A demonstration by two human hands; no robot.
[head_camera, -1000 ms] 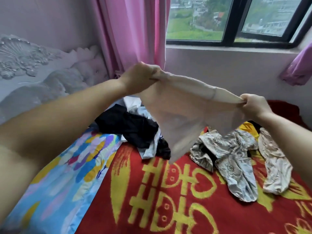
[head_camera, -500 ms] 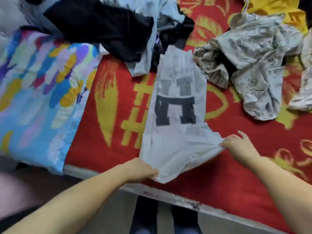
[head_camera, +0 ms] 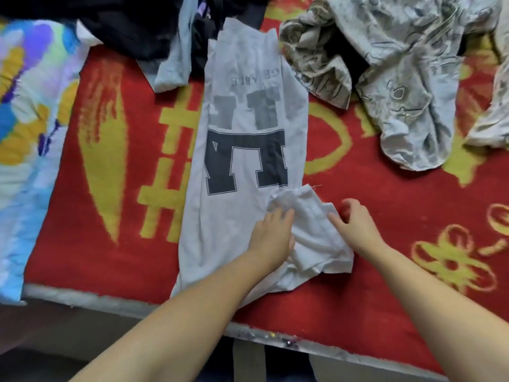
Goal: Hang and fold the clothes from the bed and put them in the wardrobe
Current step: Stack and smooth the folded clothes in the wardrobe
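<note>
On the bed's red blanket (head_camera: pixel 385 205) the white T-shirt (head_camera: pixel 248 128) lies flat, stretching away from both hands, whose grip is slack: the left hand (head_camera: pixel 271 235) presses straight fingers on its folded sleeve (head_camera: pixel 311 224), the right hand (head_camera: pixel 355 224) touching that sleeve's other side, fingers loosely bent.

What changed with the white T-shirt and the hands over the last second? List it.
The white T-shirt went from held up in the air to laid flat on the red blanket. The left hand moved from its near edge onto it; both the left and the right hand now work its sleeve inward. The other clothes stayed put.
</note>
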